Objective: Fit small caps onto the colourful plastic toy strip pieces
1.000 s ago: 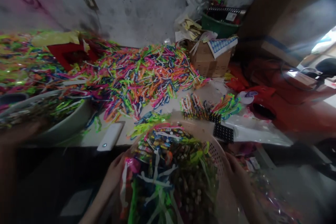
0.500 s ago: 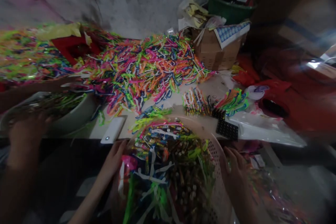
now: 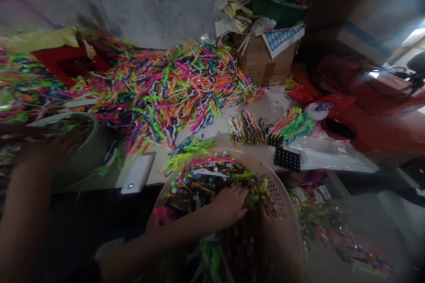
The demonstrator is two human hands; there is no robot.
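A pink perforated plastic basket (image 3: 282,194) stands low in front of me, filled with small beaded sticks and coloured ribbon pieces. My left hand (image 3: 229,207) reaches across into it, fingers stretched over the contents with the thumb apart. Beside its fingertips lies a yellow-green ribbon tuft (image 3: 253,196). My right hand (image 3: 270,225) is also down in the basket, along the right inner side; its fingers are dark and blurred among the pieces. Across the basket's far part lies a white ribbon (image 3: 210,172).
A big heap of coloured ribbon pieces (image 3: 186,82) covers the table's back. Right of it are a cardboard box (image 3: 265,64), sorted bundles (image 3: 245,128) and a black perforated tray (image 3: 287,159). At left, another person's hand (image 3: 49,150) works over a pale tub (image 3: 96,141).
Both my hands have left the basket's rim and moved inside it, onto the contents. The view has shifted slightly, and the other person's hand has moved over the tub.
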